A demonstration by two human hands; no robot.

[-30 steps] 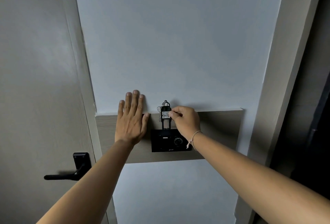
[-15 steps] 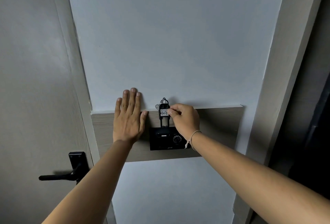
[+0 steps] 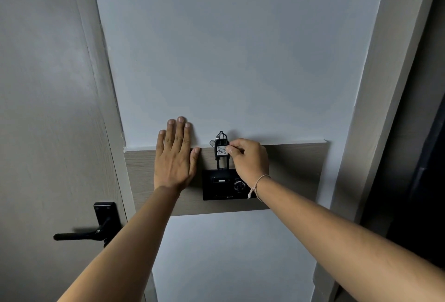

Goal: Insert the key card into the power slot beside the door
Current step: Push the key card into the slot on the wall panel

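Note:
A black key card tag (image 3: 221, 151) with a white numbered label and a metal ring on top stands upright, its lower end in the slot at the top of the black power panel (image 3: 220, 187). My right hand (image 3: 249, 158) pinches the tag at its label from the right. My left hand (image 3: 174, 157) lies flat against the wall to the left of the panel, fingers together and pointing up, holding nothing. The panel is mounted on a wood-look strip (image 3: 293, 171) across the white wall; my right wrist covers its right edge.
A grey door (image 3: 48, 133) with a black lever handle (image 3: 89, 233) is on the left. A pale door frame or pillar (image 3: 375, 109) rises on the right, with a dark opening (image 3: 423, 181) beyond it.
The view has shifted slightly. Both hands hold about the same places; the tag stays upright in the slot with my right fingers still on it.

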